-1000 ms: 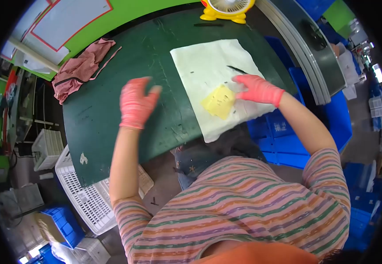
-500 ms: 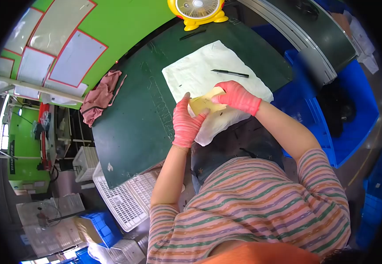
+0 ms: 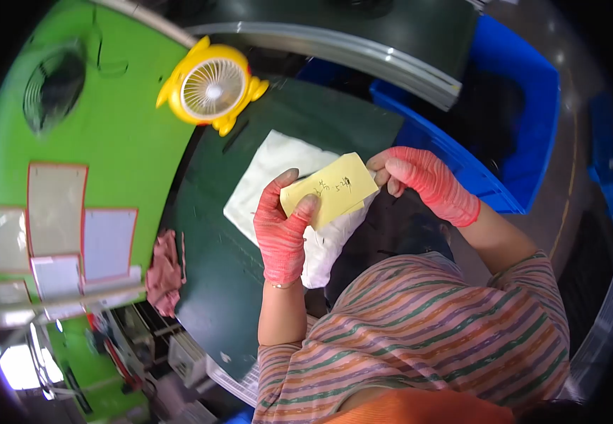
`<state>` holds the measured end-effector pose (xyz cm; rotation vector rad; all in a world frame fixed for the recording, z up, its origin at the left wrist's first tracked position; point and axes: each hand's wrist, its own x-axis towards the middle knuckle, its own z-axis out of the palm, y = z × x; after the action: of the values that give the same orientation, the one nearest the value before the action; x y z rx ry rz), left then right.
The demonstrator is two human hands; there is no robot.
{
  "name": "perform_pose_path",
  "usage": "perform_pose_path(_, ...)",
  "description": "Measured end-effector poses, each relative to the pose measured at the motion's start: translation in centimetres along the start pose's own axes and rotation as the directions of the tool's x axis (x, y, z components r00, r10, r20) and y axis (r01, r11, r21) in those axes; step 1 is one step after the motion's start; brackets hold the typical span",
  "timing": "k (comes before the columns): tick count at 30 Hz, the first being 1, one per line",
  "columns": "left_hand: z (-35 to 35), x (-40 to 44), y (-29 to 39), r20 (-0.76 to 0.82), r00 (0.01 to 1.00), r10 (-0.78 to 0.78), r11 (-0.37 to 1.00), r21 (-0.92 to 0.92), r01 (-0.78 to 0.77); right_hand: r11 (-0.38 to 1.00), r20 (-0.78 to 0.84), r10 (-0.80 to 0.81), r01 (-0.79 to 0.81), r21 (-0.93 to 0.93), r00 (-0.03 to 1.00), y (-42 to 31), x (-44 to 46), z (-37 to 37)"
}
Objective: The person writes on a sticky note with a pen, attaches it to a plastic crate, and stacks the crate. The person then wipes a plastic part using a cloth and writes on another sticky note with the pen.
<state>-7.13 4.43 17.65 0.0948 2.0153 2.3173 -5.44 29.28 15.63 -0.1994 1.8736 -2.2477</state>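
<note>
Handling the yellow slips [image 3: 335, 185] seems to be the step in hand: they lie one over another, slightly fanned at the lower edge, with dark handwriting facing the camera. They are held above the white cloth [image 3: 264, 169], toward its near side. The left hand [image 3: 280, 237] grips them at their left end, thumb over the written face and the other fingers around the edge and behind. The right hand [image 3: 430, 185] is at the opposite corner, its fingers curled and narrow; whether they pinch the paper or only sit just beside it, I cannot tell. As a judgement, separating or squaring the slips would call for a steady left grip and a light right-hand pinch on one edge, without creasing the paper. The cloth lies on the green tabletop [image 3: 211, 283], a dark, thin object [image 3: 236, 136] beyond it. Farther out are the yellow fan [image 3: 213, 88] by the far edge, the pink fabric [image 3: 164, 274] at the left edge, and a blue bin [image 3: 536, 106] to the right.
</note>
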Motion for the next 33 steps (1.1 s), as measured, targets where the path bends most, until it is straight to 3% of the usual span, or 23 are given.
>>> perform_pose_path(4,5.4,3.4,3.6,0.206,0.978,-0.018,0.999,0.053,0.007,0.999,-0.134,-0.030,0.035,0.040,0.991,-4.1,-2.5,-2.9)
perform_pose_path(8,14.4,5.6,5.3,0.387,0.921,-0.044,0.993,0.118,-0.003,0.985,-0.401,-0.124,0.160,0.058,0.908,-6.0,-6.9,-7.2)
perform_pose_path(12,25.7,5.8,6.2,0.614,0.784,-0.092,0.995,0.095,0.042,0.992,-0.579,-0.050,0.105,0.063,0.814,-9.2,-13.7,-12.4)
perform_pose_path(17,36.4,4.5,5.4,0.797,0.597,-0.098,0.995,0.088,0.046,0.994,-0.798,-0.090,0.105,-0.034,0.596,-11.8,-20.9,-16.5)
perform_pose_path(22,40.2,3.7,3.4,0.921,0.386,-0.044,0.999,0.049,-0.003,0.983,-0.946,-0.145,0.151,-0.104,0.290,-9.9,-23.3,-15.8)
perform_pose_path(24,40.4,3.7,2.2,0.949,0.284,-0.137,0.989,0.114,0.096,0.997,-0.981,-0.071,0.005,-0.071,0.178,-9.2,-24.2,-14.4)
perform_pose_path(28,40.8,2.6,-2.4,0.972,0.066,-0.226,0.974,0.223,0.045,0.966,-0.997,-0.062,-0.255,-0.049,-0.041,-6.9,-26.7,-10.2)
perform_pose_path(31,41.3,-0.4,-3.8,0.957,-0.153,-0.247,0.964,0.260,0.065,0.932,-0.985,-0.035,-0.360,0.027,-0.166,-4.3,-28.6,-7.1)
perform_pose_path(33,42.8,-2.8,-3.9,0.929,-0.277,-0.245,0.961,0.270,0.058,0.930,-0.956,0.038,-0.339,0.139,-0.290,-4.9,-31.0,-5.9)
